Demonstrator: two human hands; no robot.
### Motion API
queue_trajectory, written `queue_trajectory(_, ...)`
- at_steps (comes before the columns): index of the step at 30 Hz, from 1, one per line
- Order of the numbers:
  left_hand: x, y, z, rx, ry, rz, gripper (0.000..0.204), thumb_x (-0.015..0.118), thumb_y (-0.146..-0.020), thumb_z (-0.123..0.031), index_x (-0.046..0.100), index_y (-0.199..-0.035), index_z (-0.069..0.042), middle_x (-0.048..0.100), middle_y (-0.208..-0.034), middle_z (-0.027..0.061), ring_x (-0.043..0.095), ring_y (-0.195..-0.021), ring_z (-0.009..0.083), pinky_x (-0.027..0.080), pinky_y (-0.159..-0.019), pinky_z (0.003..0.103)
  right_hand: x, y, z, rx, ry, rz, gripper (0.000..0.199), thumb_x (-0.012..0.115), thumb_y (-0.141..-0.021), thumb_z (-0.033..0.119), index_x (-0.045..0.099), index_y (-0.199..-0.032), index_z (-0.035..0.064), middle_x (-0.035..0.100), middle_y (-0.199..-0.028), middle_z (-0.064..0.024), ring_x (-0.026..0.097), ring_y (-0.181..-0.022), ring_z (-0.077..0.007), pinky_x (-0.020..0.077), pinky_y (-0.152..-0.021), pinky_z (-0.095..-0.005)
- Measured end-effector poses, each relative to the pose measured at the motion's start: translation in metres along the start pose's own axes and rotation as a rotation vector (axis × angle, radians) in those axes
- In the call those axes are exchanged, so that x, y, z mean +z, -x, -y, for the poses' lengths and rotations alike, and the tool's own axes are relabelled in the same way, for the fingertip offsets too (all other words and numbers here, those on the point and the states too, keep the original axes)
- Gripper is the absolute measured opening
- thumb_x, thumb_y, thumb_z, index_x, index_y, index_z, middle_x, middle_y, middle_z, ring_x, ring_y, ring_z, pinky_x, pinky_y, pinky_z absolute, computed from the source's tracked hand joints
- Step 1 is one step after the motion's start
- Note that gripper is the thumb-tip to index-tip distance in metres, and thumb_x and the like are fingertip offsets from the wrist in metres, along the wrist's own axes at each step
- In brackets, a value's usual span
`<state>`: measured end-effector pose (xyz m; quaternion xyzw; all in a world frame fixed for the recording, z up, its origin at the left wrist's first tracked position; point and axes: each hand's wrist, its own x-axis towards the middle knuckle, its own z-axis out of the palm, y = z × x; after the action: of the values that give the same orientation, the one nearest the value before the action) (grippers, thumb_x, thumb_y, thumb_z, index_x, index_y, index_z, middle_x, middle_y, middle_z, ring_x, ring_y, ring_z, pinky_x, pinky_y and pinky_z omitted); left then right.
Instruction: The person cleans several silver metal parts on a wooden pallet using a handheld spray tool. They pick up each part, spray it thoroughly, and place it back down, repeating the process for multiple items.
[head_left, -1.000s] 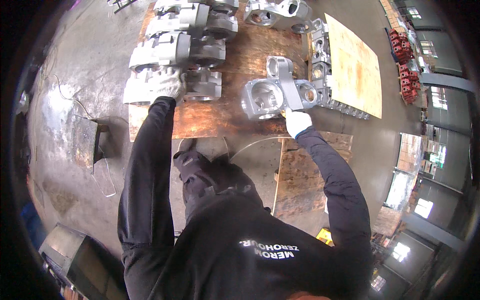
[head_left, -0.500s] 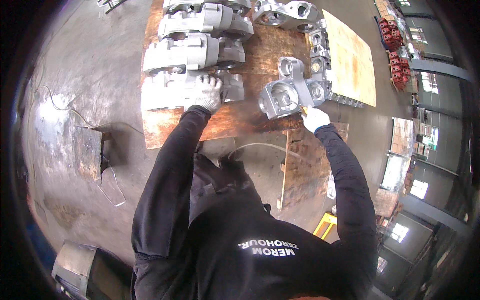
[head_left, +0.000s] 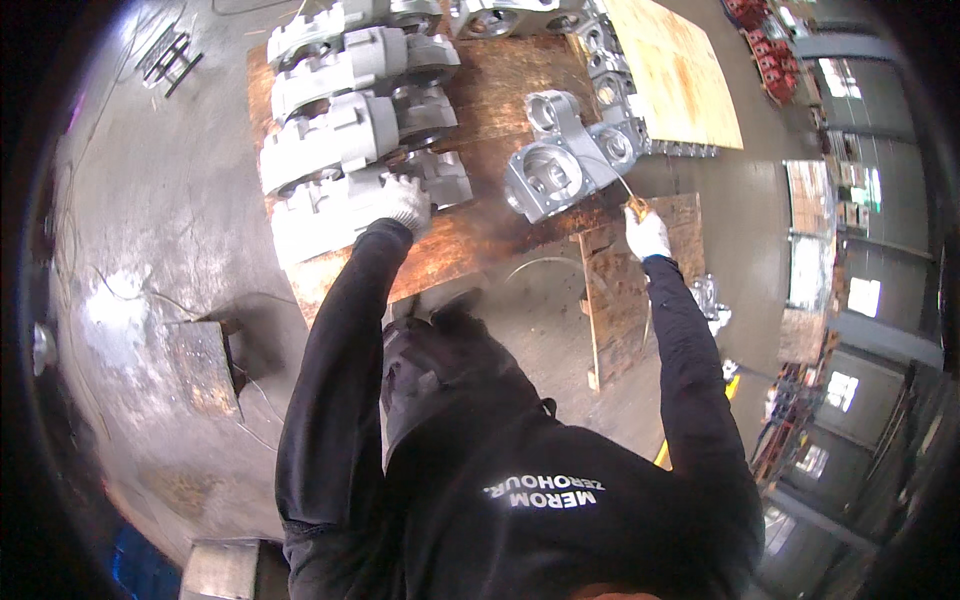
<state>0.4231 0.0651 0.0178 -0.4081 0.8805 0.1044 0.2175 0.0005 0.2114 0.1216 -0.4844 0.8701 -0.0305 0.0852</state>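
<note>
My left hand point(head_left: 405, 203), in a pale work glove, rests on the nearest of several grey metal castings point(head_left: 330, 212), its fingers laid over the top. My right hand point(head_left: 647, 235), gloved too, is closed round the yellow-brown handle of a thin-shafted hand tool point(head_left: 634, 203). The shaft points up and left to the edge of a single grey metal housing point(head_left: 552, 175), which has round bored openings and lies at the right front of the wooden board. Whether the tip touches the housing, I cannot tell.
The castings stand in a row on the wooden board point(head_left: 490, 105). More parts lie at its right, beside a pale plywood sheet point(head_left: 680, 75). A wooden panel point(head_left: 630, 300) stands below my right hand. A small block stand point(head_left: 205, 365) and cables are on the floor at left.
The view has shifted. My right hand has drawn back from the housing, so the tool's shaft now shows. My left hand stays on the nearest casting.
</note>
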Motion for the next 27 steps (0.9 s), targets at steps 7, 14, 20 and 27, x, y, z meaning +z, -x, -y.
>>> queue_trajectory(7,-0.007,-0.010,-0.005,0.121,-0.165,0.053,0.046,0.051,-0.092,-0.047,0.074,-0.104,-0.009,0.071,-0.107,0.0132,0.065,-0.108,0.0302,0.046,-0.090,0.047,-0.024,0.112,-0.053,0.129,-0.274,0.076,0.038,0.064,-0.095,0.033,0.065,-0.113,-0.0002,0.070,-0.100,-0.0241,0.069,-0.096,-0.0386,0.0537,-0.079,-0.0421)
queue_trajectory(14,-0.041,-0.005,-0.017,0.179,-0.133,0.221,0.046,0.051,-0.090,-0.044,0.076,-0.099,-0.007,0.074,-0.102,0.0158,0.070,-0.101,0.0318,0.050,-0.091,0.046,0.040,0.204,-0.077,0.545,-0.602,-0.067,0.024,0.062,-0.098,0.021,0.067,-0.109,-0.0001,0.070,-0.087,-0.0101,0.068,-0.078,-0.0218,0.0541,-0.073,-0.0365)
queue_trajectory(20,-0.068,0.012,-0.032,0.139,-0.127,0.173,0.043,0.050,-0.092,-0.042,0.075,-0.102,-0.009,0.072,-0.108,0.0156,0.067,-0.107,0.0319,0.049,-0.095,0.046,0.104,0.245,-0.058,0.816,-1.138,-0.018,0.021,0.055,-0.102,0.026,0.062,-0.109,0.0073,0.059,-0.076,-0.0056,0.058,-0.069,-0.0173,0.0467,-0.061,-0.0329)
queue_trajectory(27,-0.088,0.017,-0.051,0.114,-0.194,0.184,0.043,0.046,-0.092,-0.041,0.075,-0.099,-0.010,0.073,-0.104,0.0146,0.067,-0.105,0.0317,0.047,-0.096,0.048,0.159,0.242,-0.022,0.783,-1.322,-0.077,0.025,0.057,-0.102,0.026,0.064,-0.113,0.0053,0.067,-0.099,-0.0050,0.061,-0.094,-0.0157,0.0471,-0.084,-0.0307)
